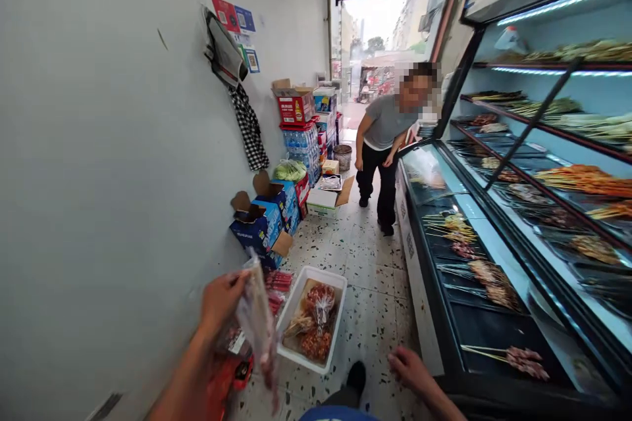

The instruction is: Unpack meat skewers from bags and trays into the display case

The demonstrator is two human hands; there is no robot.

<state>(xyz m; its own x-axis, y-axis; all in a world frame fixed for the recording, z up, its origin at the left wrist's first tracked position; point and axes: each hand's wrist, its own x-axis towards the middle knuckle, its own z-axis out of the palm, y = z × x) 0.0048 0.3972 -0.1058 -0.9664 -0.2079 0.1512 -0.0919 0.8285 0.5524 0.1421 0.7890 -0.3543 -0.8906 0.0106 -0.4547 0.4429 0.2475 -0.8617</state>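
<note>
Head view | left hand [222,302] grip: plastic bag [259,329] (skewers, seemingly) | right hand [407,368] empty

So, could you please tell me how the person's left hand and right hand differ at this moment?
The left hand is raised and grips a clear plastic bag of skewers; the right hand is low, open and holds nothing. The left hand is near the white tub, the right hand beside the display case. Both are bare.
</note>
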